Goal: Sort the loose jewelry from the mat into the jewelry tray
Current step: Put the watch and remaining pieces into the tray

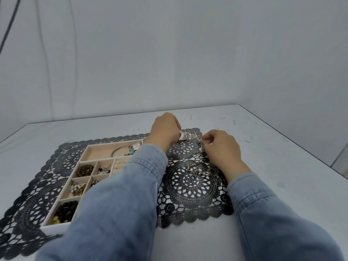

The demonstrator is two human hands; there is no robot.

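Two blue denim sleeves (116, 200) reach in across the near edge of the black lace-cut plastic mat (190, 196), which lies on a white table (273, 162). On the mat's left half sits a pale wooden jewelry tray with a white rim (56, 226). Its nearest compartment holds a dark flower-shaped piece (66, 210). The compartments further back hold a cluster of pearly and gold beads (77, 189) and a brown rosette brooch (85, 170). A thin silver bangle (119, 150) lies in the long farthest compartment.

On the mat's right half a heavy silver link chain (199, 167) lies loose, running toward the far edge. The right hand (223, 147) is there, fingers curled, pinching the chain's far end. At the mat's far edge the left hand (165, 129) is curled round a silver link watch band (187, 136), which sticks out past its fingers just above the mat.
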